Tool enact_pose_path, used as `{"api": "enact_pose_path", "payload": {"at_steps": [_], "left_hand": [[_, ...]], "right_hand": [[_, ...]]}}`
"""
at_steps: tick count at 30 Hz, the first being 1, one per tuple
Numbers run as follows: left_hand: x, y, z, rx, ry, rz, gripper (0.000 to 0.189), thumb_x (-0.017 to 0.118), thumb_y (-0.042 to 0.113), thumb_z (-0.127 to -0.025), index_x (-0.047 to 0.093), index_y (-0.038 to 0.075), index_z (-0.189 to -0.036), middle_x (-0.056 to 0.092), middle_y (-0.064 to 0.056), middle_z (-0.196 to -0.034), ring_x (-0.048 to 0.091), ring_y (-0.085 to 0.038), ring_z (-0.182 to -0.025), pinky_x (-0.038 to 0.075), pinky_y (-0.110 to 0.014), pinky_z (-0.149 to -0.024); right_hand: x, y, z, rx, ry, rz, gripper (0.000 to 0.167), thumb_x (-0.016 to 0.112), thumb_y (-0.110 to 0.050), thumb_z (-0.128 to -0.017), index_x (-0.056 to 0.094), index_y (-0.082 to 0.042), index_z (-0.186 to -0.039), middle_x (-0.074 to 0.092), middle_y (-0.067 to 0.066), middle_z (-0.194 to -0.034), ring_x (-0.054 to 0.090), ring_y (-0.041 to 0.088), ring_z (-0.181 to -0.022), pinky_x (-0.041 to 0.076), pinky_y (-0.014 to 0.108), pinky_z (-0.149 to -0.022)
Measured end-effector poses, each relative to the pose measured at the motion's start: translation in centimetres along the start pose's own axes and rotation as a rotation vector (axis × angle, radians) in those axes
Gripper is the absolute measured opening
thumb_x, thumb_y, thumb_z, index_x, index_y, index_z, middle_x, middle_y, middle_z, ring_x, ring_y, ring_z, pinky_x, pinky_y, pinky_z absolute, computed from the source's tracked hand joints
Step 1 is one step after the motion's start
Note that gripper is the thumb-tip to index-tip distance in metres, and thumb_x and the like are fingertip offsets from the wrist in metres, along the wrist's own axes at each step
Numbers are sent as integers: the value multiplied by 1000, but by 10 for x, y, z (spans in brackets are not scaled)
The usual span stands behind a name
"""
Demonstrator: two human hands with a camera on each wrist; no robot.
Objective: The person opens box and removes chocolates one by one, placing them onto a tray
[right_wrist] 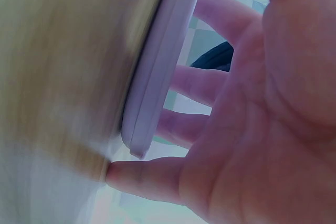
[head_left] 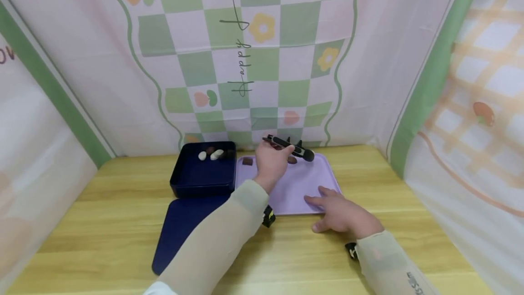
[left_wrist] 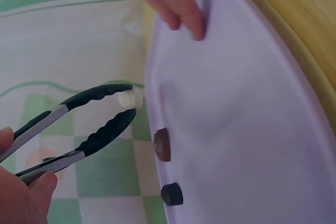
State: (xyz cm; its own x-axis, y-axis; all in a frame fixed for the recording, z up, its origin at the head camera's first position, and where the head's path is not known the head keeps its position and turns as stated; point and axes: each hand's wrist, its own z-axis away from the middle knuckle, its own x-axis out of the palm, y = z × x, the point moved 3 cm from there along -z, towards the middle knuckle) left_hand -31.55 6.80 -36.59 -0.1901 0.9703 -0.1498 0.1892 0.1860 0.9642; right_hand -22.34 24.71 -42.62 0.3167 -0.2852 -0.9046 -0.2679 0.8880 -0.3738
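Note:
My left hand (head_left: 272,164) grips a pair of black-and-silver tongs (left_wrist: 102,132). Between the tongs' tips is a small white piece (left_wrist: 130,98), held above the far part of the lilac tray (head_left: 296,190). On that tray lie a brown piece (left_wrist: 163,144) and a darker one (left_wrist: 171,194), near its far edge. With fingers spread, my right hand (head_left: 344,213) rests at the tray's near right corner. In the right wrist view its fingertips touch the tray, and the little finger reaches the table beside it.
A navy box (head_left: 200,179) stands left of the tray, with several white pieces and a brown one (head_left: 210,150) inside. Its flat navy lid (head_left: 180,226) lies in front, partly under my left forearm. Patterned cloth (head_left: 262,67) hangs behind and at both sides of the wooden table (head_left: 294,258).

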Motion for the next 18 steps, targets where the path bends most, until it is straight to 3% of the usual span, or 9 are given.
{"api": "enact_pose_path", "payload": {"at_steps": [5, 11, 18], "left_hand": [[19, -2, 2, 84, -33, -72, 33, 86, 16, -81, 58, 17, -99, 58, 2, -77, 58, -12, -69, 52, -29, -58], [32, -9, 3, 74, -5, -70, 37, 87, 15, -78, 60, 14, -103, 57, 1, -78, 53, -12, -71, 48, -30, -62], [37, -12, 4, 85, -27, -70, 38, 85, 19, -81, 58, 16, -106, 56, 1, -78, 52, -13, -70, 47, -30, -60]], "right_hand": [[-2, -1, 2, -1, 5, 5, 79, 84, -39, -77, 53, -15, -146, 23, 35, -154, 22, 55, -139, 23, 67, -108], [0, -3, 3, -13, 2, 4, 79, 84, -39, -76, 53, -15, -145, 23, 36, -153, 23, 56, -138, 23, 67, -107], [-1, -3, 4, -16, 2, 20, 79, 84, -38, -77, 53, -14, -146, 25, 36, -152, 23, 54, -138, 25, 66, -108]]}}
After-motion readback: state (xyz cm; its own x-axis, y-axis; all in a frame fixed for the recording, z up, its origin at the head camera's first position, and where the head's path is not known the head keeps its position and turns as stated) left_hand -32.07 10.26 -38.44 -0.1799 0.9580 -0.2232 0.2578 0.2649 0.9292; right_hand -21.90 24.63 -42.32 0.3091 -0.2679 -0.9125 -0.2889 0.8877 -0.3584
